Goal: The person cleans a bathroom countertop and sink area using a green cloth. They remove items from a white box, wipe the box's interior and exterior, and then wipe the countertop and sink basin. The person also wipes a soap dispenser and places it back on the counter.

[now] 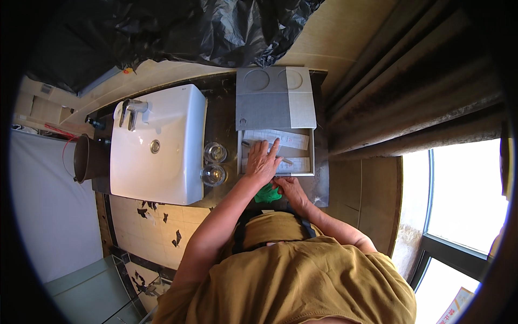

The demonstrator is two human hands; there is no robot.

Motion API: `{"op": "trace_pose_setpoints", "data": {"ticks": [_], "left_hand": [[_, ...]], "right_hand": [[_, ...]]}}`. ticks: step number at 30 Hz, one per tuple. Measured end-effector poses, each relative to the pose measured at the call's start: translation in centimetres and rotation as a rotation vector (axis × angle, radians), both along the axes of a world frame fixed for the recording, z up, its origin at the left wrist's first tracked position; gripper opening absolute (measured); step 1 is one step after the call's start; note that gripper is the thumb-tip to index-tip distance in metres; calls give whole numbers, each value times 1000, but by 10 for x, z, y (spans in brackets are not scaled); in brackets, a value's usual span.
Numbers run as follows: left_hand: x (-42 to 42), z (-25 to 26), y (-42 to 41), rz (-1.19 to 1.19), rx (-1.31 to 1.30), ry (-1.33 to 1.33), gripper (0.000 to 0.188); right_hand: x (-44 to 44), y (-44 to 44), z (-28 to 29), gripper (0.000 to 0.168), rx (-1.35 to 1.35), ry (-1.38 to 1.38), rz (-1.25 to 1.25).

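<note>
A grey two-tone box (263, 109) with two round recesses on top has its drawer (312, 154) pulled out. Inside lie white paper sleeves (297, 139) bearing print, and a slim grey item (287, 160) next to my fingers. My left hand (261, 162) reaches over the drawer's left half with fingers apart, palm down, hiding part of the contents. At the drawer's front edge is my right hand (292, 190), its fingers bent close to the front panel. Whether they grip the panel or the cloth is unclear. A crumpled green cloth (267, 195) lies just below, between my wrists.
Left of the box, two clear glasses (214, 152) stand beside a white washbasin (174, 162) with a chrome faucet (133, 111). A brown bin (83, 158) is farther left. Black plastic sheeting (194, 32) hangs above; a dark curtain (404, 105) is at the right of the dark counter (321, 190).
</note>
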State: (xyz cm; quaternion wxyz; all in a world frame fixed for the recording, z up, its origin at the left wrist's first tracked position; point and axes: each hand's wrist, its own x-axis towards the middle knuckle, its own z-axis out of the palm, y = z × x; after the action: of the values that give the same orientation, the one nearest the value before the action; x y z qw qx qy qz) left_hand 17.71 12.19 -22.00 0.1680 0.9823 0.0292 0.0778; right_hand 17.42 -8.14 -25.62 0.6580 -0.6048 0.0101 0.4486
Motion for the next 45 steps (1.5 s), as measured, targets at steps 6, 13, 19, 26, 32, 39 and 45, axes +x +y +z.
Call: {"op": "trace_pose_setpoints", "data": {"ticks": [6,13,19,26,32,39,45], "left_hand": [[25,13,-15,24,176,161,73],[2,44,-41,-14,14,-104,76],[-71,58,0,218,-143,-342,59],[-163,21,69,651,-53,-301,95],[-183,-12,88,745,-113,-103,129],[-183,-45,108,729,-379,-62,140],[-192,-81,120,841,-725,-98,139]], "right_hand": [[9,2,-9,34,-60,-29,17],[24,12,-41,27,-117,-307,3],[83,50,-39,30,99,-73,-109],[116,76,-30,26,-26,39,-131],[143,99,-45,29,10,-10,-200],[119,105,-73,35,45,-186,3],[25,186,-56,97,-95,-777,433]]}}
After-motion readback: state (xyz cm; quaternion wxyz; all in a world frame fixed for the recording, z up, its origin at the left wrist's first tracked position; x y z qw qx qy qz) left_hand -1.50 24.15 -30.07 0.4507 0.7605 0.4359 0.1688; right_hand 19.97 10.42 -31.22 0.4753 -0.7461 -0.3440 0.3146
